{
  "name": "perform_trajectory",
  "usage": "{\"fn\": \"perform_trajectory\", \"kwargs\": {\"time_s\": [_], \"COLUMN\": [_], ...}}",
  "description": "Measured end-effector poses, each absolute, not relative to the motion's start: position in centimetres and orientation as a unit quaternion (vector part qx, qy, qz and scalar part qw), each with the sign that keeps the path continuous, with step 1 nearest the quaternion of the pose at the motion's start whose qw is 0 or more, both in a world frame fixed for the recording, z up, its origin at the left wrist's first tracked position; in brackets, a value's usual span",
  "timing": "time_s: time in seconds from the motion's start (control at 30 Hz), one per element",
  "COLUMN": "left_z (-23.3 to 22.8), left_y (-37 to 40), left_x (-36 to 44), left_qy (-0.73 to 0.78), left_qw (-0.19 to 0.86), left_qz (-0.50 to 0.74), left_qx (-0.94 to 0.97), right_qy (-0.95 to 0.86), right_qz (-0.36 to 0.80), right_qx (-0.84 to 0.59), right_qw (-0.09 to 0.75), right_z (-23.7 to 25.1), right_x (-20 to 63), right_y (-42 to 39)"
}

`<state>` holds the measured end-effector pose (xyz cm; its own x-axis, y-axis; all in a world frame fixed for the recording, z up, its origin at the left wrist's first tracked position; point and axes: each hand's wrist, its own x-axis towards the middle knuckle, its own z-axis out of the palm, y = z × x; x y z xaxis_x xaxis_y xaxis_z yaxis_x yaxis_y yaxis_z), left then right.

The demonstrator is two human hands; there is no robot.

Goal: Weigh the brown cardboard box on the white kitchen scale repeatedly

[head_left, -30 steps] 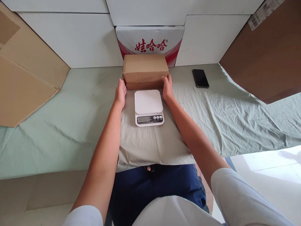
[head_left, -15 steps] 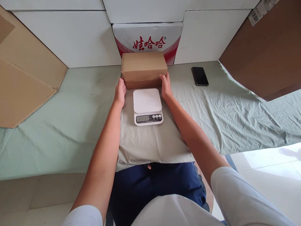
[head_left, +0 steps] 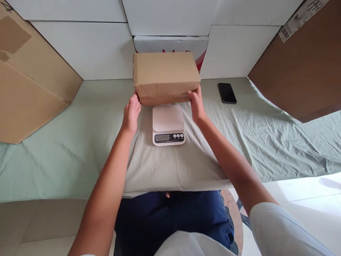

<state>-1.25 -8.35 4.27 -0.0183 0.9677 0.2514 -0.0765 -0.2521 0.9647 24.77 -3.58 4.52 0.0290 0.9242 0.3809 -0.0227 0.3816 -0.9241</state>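
A brown cardboard box (head_left: 165, 69) is held level between my two hands, just behind and partly above a white kitchen scale (head_left: 168, 119). My left hand (head_left: 131, 111) grips the box's lower left corner. On the opposite end, my right hand (head_left: 197, 103) has its thumb on the front face, with its other fingers mostly hidden behind the box. The scale's bare platform faces up, and its small display and several buttons point toward me. No digits can be made out on the display.
A black phone (head_left: 227, 93) lies on the green cloth (head_left: 98, 142) to the right. Large cardboard panels stand at the left (head_left: 34, 85) and right (head_left: 301, 67). Behind the box are white panels (head_left: 85, 49) and a white carton with red print (head_left: 170, 43).
The box has risen off the cloth and come nearer to me, with both hands on it. It now covers more of the printed carton. My view has shifted slightly.
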Motion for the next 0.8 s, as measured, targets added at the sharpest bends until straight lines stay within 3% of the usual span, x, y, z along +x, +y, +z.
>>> {"fn": "perform_trajectory", "kwargs": {"time_s": [0.27, 0.8], "left_z": [4.6, 1.5], "left_y": [-18.0, -18.2], "left_x": [-1.1, -1.7], "left_qy": [0.407, 0.381], "left_qw": [0.449, 0.469], "left_qz": [0.568, 0.574], "left_qx": [0.557, 0.553], "right_qy": [-0.597, -0.596], "right_qz": [0.404, 0.422], "right_qx": [-0.372, -0.378], "right_qw": [0.585, 0.569], "right_z": [3.8, 1.9], "right_x": [26.5, 26.3], "right_y": [-13.6, -14.5]}}
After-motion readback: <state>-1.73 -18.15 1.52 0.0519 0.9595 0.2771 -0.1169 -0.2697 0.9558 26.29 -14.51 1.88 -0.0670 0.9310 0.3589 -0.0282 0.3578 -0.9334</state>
